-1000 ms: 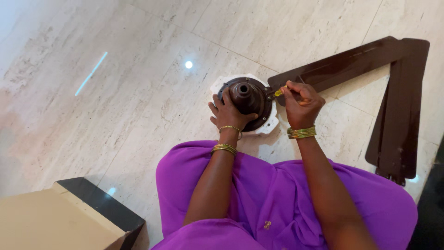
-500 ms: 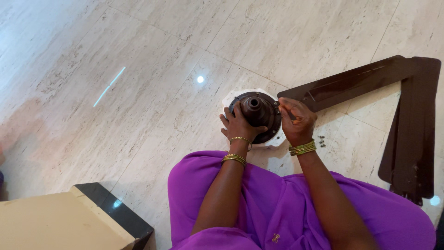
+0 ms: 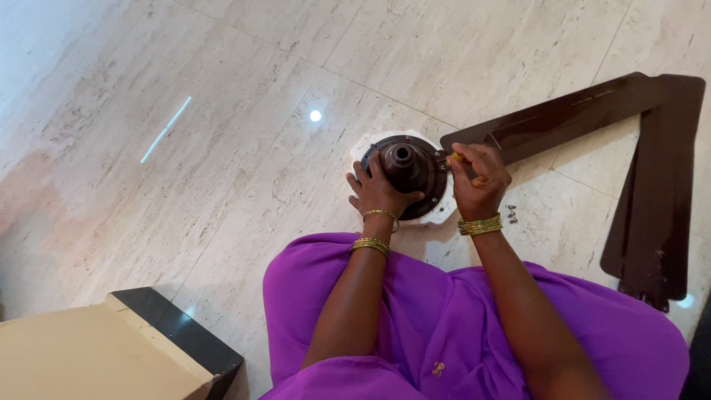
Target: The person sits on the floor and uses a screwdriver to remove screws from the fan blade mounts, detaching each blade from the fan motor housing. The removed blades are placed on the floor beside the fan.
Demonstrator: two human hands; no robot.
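Note:
A dark brown ceiling-fan motor (image 3: 412,167) sits on a white foam pad (image 3: 443,212) on the marble floor. My left hand (image 3: 378,190) grips the motor's near-left side. My right hand (image 3: 479,179) is closed around a yellow-handled screwdriver (image 3: 457,158), whose tip is at the motor's right rim. There a brown fan blade (image 3: 552,122) meets the motor. Gold bangles are on both wrists.
More brown fan blades (image 3: 655,185) are stacked at the right. A few small loose screws (image 3: 510,213) lie on the floor beside my right wrist. A tan box with a black edge (image 3: 111,344) stands at the lower left. My purple garment (image 3: 444,318) covers my lap.
The view has shifted slightly. Both hands stay on the motor, and the screwdriver's yellow handle shows again at the right rim after being hidden half a second ago.

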